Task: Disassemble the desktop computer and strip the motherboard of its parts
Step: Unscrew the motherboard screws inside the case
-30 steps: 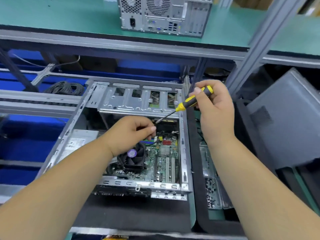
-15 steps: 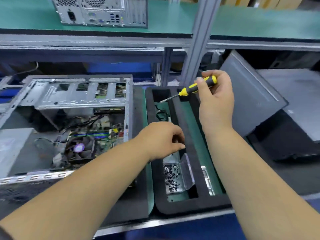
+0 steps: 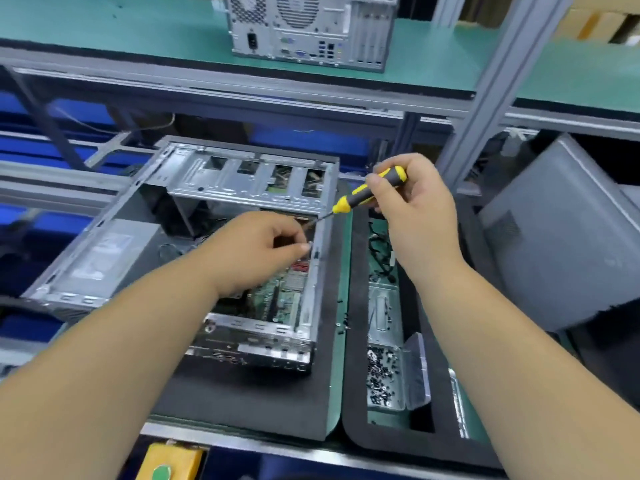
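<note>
**A:** Head view puts your left hand (image 3: 258,252) over the open computer case (image 3: 194,216), fingers pinched together close to the case's right wall; whether they grip a screw, I cannot tell. Your right hand (image 3: 414,206) is wrapped round the yellow-and-black screwdriver (image 3: 367,194), tip angled down toward those fingers. The motherboard (image 3: 282,292) sits in the case bottom, partly under your left wrist.

**B:** What could go wrong for you here?

**A:** I'd judge the tip could skid off a screw head and gouge the board, since your own hand blocks your line of sight. Anything small you let slip would likely drop among the components.

**B:** And around you?

**A:** The drive cage (image 3: 252,181) overhangs the far end of the board and crowds your tool angle. The screw tray (image 3: 384,379) lies on the surface to your right, well apart, beyond the case wall. A loose side panel (image 3: 561,237) leans further right, and another tower (image 3: 308,27) stands on the shelf above.
</note>
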